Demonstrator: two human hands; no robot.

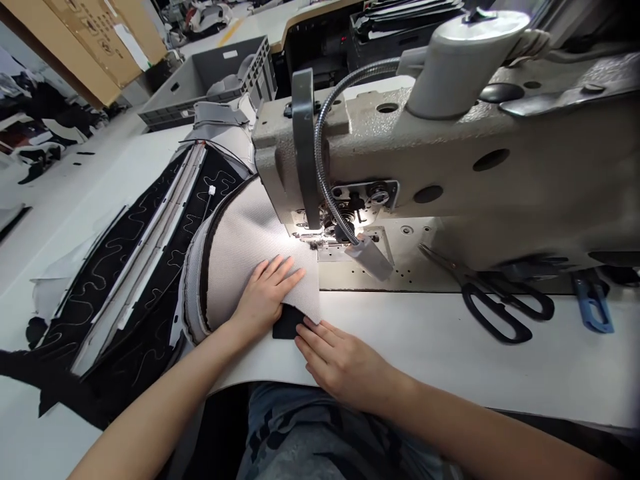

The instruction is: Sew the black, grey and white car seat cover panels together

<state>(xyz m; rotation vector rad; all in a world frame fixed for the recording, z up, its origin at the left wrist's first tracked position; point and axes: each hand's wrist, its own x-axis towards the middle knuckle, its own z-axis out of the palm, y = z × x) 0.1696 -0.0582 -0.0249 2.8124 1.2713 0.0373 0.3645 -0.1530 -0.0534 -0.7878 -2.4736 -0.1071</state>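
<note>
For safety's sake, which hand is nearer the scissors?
Right. The right hand is left of the scissors, at a corner of light fabric; the left hand lies farther left, on that fabric.

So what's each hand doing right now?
Left hand: open, fingers spread on the light grey fabric.
Right hand: at the fabric's corner, beside the black piece; whether it pinches anything can't be told.

My head-worn camera looks forward and steeply down past the wearer's patterned clothing (300, 443), the left hand (264, 293) and right hand (345, 363) close at lower centre, the sewing machine (450, 167) looming near at right, and a grey crate (161, 115) farther off beyond the desk (400, 353), upper left.
</note>
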